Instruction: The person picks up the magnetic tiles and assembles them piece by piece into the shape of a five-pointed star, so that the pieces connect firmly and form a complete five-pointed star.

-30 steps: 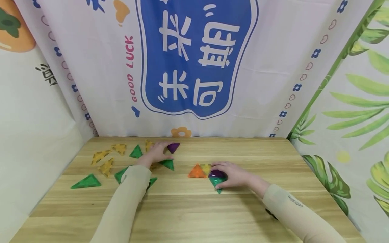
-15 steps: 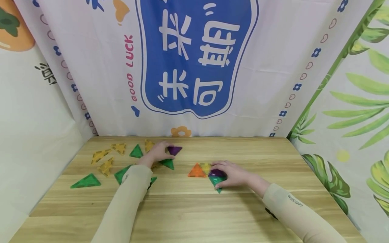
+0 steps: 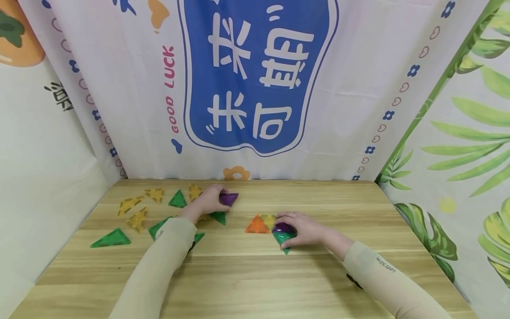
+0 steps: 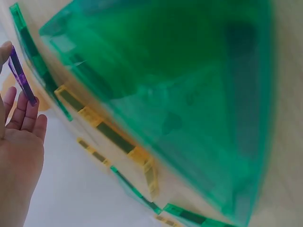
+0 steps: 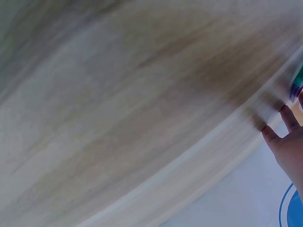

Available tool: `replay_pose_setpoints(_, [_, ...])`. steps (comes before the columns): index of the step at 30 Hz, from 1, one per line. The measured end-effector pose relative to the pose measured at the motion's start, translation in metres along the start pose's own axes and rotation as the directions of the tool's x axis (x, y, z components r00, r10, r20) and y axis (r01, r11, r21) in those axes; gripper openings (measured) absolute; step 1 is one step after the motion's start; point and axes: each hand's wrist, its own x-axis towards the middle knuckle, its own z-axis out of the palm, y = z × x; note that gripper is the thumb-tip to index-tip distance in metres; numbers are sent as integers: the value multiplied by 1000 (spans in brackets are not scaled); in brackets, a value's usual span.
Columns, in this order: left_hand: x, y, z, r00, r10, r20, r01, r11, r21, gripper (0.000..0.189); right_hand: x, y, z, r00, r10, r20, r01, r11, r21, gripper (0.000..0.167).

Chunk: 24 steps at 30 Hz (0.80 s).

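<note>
My left hand (image 3: pixel 209 200) pinches a purple triangular magnetic tile (image 3: pixel 229 199) between thumb and fingers, at the back of the table left of centre. In the left wrist view this purple tile (image 4: pixel 21 78) is seen edge-on, tilted. My right hand (image 3: pixel 304 229) holds a joined purple tile (image 3: pixel 283 227) and green tile (image 3: pixel 283 239), fingers at the upper side and thumb on the green one. A yellow tile (image 3: pixel 268 221) and an orange triangle (image 3: pixel 256 225) adjoin them on the left. The right wrist view shows the right hand's (image 5: pixel 289 146) fingertips low over the wood.
Loose green tiles (image 3: pixel 111 238) and yellow tiles (image 3: pixel 137 219) lie scattered around the left forearm; some are partly hidden beneath it. One green tile (image 4: pixel 189 94) looms close to the left wrist camera. A printed curtain (image 3: pixel 350 88) hangs behind the wooden table (image 3: pixel 255 283).
The purple tile in my left hand has turned and shifted slightly right and toward me. My right hand and its joined tiles stay in place.
</note>
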Motion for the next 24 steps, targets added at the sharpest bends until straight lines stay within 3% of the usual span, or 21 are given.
replay_pose_setpoints(7, [-10, 11, -5, 996, 90, 13, -91, 993, 77, 48, 0, 0, 1, 1000, 1, 1, -1, 1000, 15, 73])
replay_pose_setpoints(12, [-18, 26, -9, 996, 72, 48, -76, 994, 78, 46, -1, -1, -1, 1000, 9, 4, -9, 1000, 17, 73])
replay_pose_setpoints(17, [-27, 43, -13, 994, 92, 55, -98, 986, 137, 45, -2, -1, -1, 1000, 5, 2, -5, 999, 34, 73])
replay_pose_setpoints(24, [-45, 72, -10, 989, 141, 51, -144, 987, 68, 41, 0, 0, 1, 1000, -7, -13, 7, 1000, 19, 73])
